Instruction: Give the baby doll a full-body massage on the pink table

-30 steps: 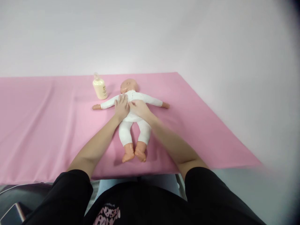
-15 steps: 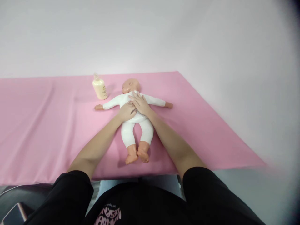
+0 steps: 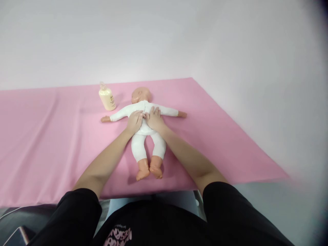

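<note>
A baby doll (image 3: pixel 145 128) in a white suit lies on a pink sheet (image 3: pixel 205 136), arms stretched out to both sides and feet pointing toward me. Its bald head is turned to the left. My left hand (image 3: pixel 135 122) lies flat on the left side of the doll's torso, fingers extended. On the right side of the torso rests my right hand (image 3: pixel 155 120), open with its fingers slightly apart. The two hands meet near the middle of the body, with the fingertips close together or touching. Neither hand grips anything.
A pump bottle (image 3: pixel 107 98) of pale yellow liquid stands left of the doll's head. The sheet hangs over the table's near edge. At the lower left a phone (image 3: pixel 16 238) lies on a dark surface (image 3: pixel 30 218), with a white cable nearby.
My right hand has slid off the centre of the chest toward the right side, and no longer crosses over my left. The left hand has shifted slightly left. The view has tilted a little.
</note>
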Demonstrator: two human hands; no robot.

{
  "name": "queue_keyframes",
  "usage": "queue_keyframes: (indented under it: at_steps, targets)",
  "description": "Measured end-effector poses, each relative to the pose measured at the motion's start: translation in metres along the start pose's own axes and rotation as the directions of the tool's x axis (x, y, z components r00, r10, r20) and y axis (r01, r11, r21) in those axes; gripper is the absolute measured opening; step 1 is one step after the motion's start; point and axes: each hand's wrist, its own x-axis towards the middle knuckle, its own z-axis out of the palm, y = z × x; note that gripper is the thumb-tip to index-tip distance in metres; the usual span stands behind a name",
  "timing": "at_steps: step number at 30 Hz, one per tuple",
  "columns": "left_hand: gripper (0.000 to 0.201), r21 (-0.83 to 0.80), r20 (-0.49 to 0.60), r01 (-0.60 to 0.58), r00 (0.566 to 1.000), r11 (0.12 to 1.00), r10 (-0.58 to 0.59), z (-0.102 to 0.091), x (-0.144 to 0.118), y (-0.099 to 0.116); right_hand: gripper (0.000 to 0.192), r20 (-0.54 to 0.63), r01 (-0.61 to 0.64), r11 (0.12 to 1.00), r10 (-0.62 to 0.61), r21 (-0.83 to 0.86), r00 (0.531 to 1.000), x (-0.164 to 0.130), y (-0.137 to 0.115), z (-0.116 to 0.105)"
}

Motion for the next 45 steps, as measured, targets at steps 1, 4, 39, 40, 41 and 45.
queue_keyframes:
  at_steps: [1, 4, 39, 40, 41, 45]
  targets:
    - [0.057, 0.004, -0.017, 0.006, 1.000, 1.000, -0.005, -0.001, 0.000, 0.000, 0.076, 0.006, -0.003, 1.000, 0.003, -0.006, 1.000, -0.004, -0.003, 0.000]
    - [0.056, 0.037, -0.116, 0.046, 0.992, 0.998, -0.042, -0.004, 0.001, -0.002, 0.079, 0.038, 0.004, 0.999, -0.002, -0.049, 0.999, -0.015, -0.014, -0.002]
    - [0.063, 0.275, 0.083, 0.219, 0.965, 0.936, -0.250, 0.003, 0.006, 0.017, 0.068, 0.052, 0.388, 0.915, -0.395, 0.111, 0.917, 0.024, 0.019, -0.005]
    - [0.063, 0.264, 0.104, 0.178, 0.972, 0.948, -0.211, 0.003, 0.006, 0.016, 0.067, 0.047, 0.386, 0.917, -0.392, 0.098, 0.919, 0.023, 0.019, -0.004]
    - [0.063, 0.251, 0.115, 0.145, 0.977, 0.957, -0.179, 0.003, 0.007, 0.015, 0.067, 0.038, 0.385, 0.919, -0.389, 0.086, 0.920, 0.022, 0.018, -0.003]
    - [0.058, 0.203, 0.102, 0.068, 0.991, 0.977, -0.090, 0.004, 0.007, 0.006, 0.066, -0.002, 0.386, 0.916, -0.388, 0.109, 0.922, 0.020, 0.016, -0.001]
